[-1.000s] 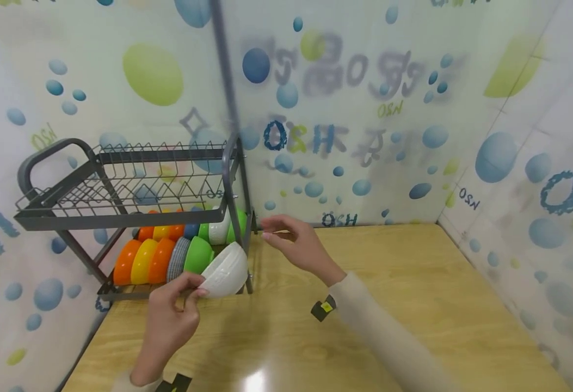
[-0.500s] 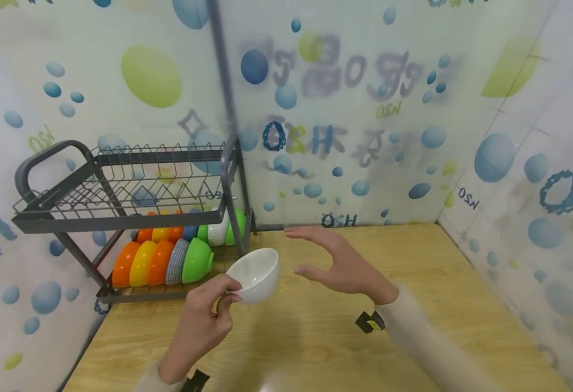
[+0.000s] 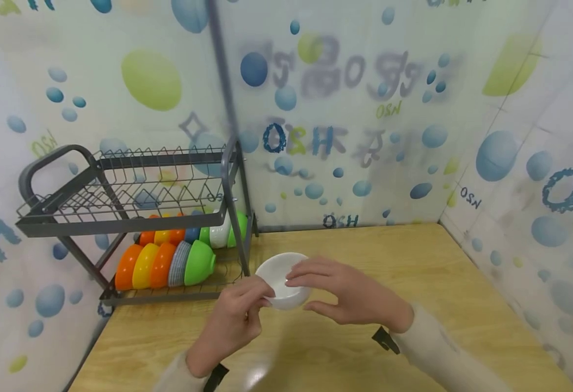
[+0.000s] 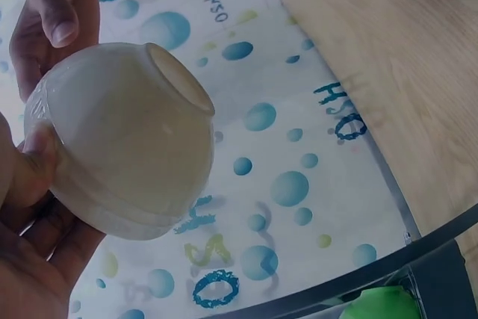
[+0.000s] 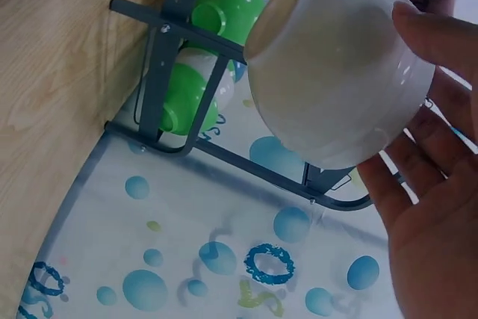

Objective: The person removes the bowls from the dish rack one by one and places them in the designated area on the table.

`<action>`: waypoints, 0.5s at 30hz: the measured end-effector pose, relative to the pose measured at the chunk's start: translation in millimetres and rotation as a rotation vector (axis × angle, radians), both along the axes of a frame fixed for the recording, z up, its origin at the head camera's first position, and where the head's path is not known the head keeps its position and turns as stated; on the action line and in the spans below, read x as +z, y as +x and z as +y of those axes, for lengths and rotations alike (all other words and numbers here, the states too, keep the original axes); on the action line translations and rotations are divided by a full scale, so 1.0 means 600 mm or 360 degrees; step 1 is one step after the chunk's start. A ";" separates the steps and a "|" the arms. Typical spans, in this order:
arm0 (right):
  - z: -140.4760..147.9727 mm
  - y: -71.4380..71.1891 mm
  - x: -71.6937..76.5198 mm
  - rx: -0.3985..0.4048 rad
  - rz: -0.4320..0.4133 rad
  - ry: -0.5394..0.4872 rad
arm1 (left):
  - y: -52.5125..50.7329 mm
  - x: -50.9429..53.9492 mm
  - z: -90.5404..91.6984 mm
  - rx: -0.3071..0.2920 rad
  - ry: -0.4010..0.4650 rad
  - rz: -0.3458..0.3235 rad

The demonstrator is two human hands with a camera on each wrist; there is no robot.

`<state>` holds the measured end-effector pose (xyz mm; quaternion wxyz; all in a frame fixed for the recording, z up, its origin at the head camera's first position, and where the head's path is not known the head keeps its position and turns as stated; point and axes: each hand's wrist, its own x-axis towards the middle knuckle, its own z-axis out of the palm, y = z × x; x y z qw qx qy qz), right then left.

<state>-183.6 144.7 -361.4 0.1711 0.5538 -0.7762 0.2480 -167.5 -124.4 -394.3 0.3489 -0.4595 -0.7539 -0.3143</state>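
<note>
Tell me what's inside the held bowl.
In the head view, the bowl shows only bare white inner surface. The left hand at its rim and right hand over its opening cover the rest; what lies behind them can't be seen.

Head view: bright and even, with a small glare patch on the tabletop at lower centre and a soft shadow just above and right of it. Both wrist views register dimmer and bluish (the white bowl reads beige-grey), fine detail slightly soft.
</note>
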 end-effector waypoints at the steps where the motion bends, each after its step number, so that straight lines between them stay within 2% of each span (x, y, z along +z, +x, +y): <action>1: 0.001 0.001 -0.002 0.0008 0.0031 0.0002 | 0.000 -0.001 0.002 -0.0004 -0.0013 -0.0006; 7: 0.010 0.007 -0.012 -0.0001 0.0115 0.0019 | -0.002 -0.008 0.010 -0.0047 -0.0083 -0.0050; 15: 0.018 0.017 -0.025 -0.0101 0.0217 0.0035 | -0.005 -0.012 0.016 -0.0078 -0.0209 -0.0022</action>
